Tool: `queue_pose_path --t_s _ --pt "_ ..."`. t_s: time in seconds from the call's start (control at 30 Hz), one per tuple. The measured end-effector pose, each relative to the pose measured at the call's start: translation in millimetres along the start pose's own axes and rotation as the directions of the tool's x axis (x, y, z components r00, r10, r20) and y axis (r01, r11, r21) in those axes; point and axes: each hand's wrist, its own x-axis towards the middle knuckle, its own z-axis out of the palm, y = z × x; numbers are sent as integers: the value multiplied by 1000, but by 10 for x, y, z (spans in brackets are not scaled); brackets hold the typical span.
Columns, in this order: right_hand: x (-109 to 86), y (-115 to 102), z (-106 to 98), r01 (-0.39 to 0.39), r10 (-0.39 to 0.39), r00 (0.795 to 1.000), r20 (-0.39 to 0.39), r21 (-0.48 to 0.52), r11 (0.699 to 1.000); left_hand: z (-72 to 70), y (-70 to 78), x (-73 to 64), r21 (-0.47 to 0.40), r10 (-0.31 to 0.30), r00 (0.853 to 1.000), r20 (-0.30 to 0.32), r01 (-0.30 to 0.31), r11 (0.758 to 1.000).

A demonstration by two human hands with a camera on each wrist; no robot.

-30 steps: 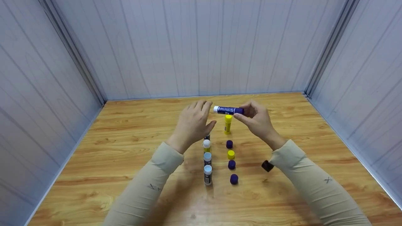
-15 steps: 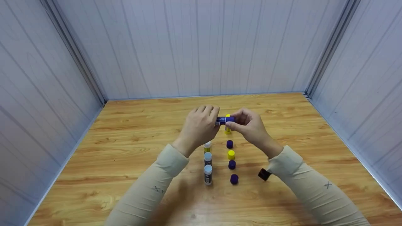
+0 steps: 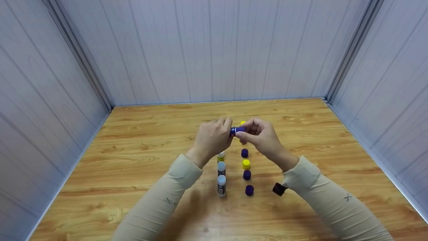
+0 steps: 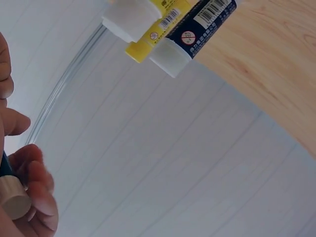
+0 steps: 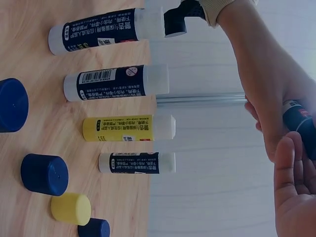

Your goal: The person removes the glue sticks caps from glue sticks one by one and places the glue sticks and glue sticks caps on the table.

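Note:
Above the table, both hands hold one navy glue stick (image 3: 233, 131) lying roughly sideways. My left hand (image 3: 213, 136) grips its body; the white end (image 4: 15, 198) shows between the fingers in the left wrist view. The right hand (image 3: 265, 139) pinches the purple-blue cap (image 3: 240, 129) between thumb and fingers. Cap and body look joined. Below, several uncapped glue sticks stand in a row, among them a navy one (image 3: 221, 186) and a yellow one (image 5: 118, 128). Beside that row lie loose caps, including a yellow cap (image 3: 246, 164) and a dark blue cap (image 3: 249, 190).
A yellow glue stick (image 3: 243, 123) stands behind the right hand, mostly hidden. The black wrist camera (image 3: 279, 189) hangs under the right cuff, to the right of the caps. White panel walls (image 3: 214, 50) bound the wooden table (image 3: 133, 147) at the back and sides.
The left hand has moved right and closed round the glue stick's body. The right hand has brought the stick left and slightly down, toward the left hand.

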Motion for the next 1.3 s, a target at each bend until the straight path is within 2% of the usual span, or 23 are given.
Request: queue_pose_path --t_s 0.2,0.5,0.73,0.93,1.3 --pt "5 -3 -9 11 -9 999 31 -35 999 -6 -15 -15 4 19 1000 -4 -19 1000" --pt "21 56 -79 38 -33 995 95 -43 998 -14 -48 -19 -14 29 999 36 -29 999" --pt "21 97 -100 69 -60 990 125 -72 995 -27 -51 -15 -80 22 994 106 -14 997" --pt "11 113 -107 80 -68 988 139 -84 993 -6 -54 -25 -99 21 988 152 -6 995" --pt "-6 142 -114 82 -64 987 147 -123 989 -27 -60 -4 -162 14 965 261 29 986"
